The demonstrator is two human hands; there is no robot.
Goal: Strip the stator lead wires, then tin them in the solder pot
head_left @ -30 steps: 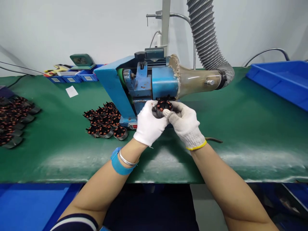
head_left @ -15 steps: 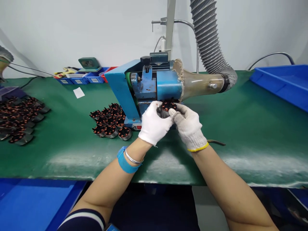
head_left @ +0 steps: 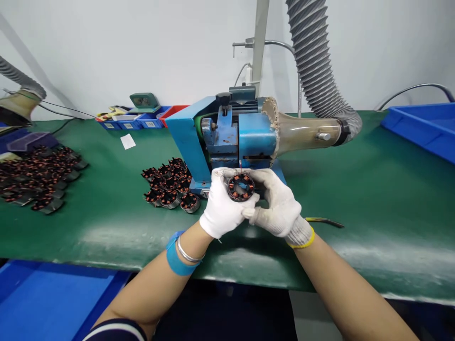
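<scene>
A round motor stator, black with copper windings, sits between my two gloved hands in front of the blue machine. Its ring face is turned up toward me, and thin lead wires stick up at its far edge. My left hand, in a white glove, grips it from the left and below. Curved round its right and far side are the fingers of my right hand, in a greyer glove with a yellow cuff edge; the thumb rests near my left fingertips. A slot shows in the machine's front, just beyond my hands.
Several stators stand left of the machine, and a larger pile lies farther left. A ribbed hose joins the machine's funnel. Blue bins and a blue tray are behind. A yellow-black tube piece lies at right.
Both hands have drawn the stator back from the machine toward me and tipped its ring face up. The machine's front slot is now visible. The whole view has shifted slightly.
</scene>
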